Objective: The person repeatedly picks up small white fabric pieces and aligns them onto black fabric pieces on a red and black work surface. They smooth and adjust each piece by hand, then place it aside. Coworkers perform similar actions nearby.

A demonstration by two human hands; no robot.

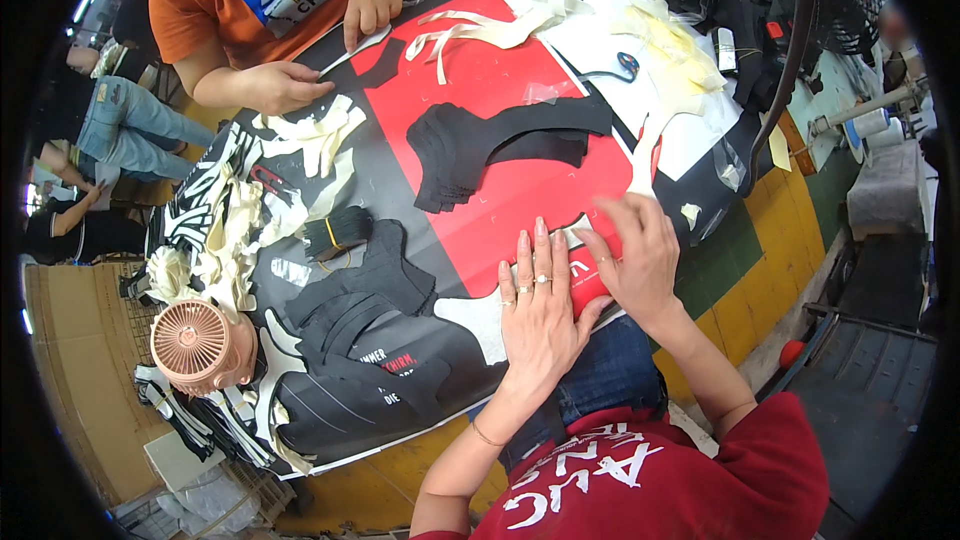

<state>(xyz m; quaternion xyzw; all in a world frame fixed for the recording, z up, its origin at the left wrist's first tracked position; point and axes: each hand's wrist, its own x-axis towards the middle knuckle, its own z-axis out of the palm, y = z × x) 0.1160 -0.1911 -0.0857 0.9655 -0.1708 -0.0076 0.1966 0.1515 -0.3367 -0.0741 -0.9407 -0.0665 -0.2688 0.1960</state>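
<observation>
My left hand (540, 305) lies flat with its fingers stretched out, pressing a white cut fabric piece (470, 322) against the near edge of the table. More of that piece, or another with a dark edge, shows just past my fingertips. My right hand (640, 265) is raised beside it on the right, thumb and fingers bent but apart, with nothing visible between them. Beyond my hands, a stack of black cut fabric pieces (460, 155) rests on the red part of the table cover (490, 240). A pale fabric strip (648, 155) ends just behind my right hand.
Black cut pieces (365, 285) and a black elastic bundle (338, 232) lie to the left. A pink fan (203, 345) stands at the left edge among white scraps (235, 240). Across the table, a person in orange (215, 20) handles a narrow white strip. Blue-handled scissors (627, 64) lie far right.
</observation>
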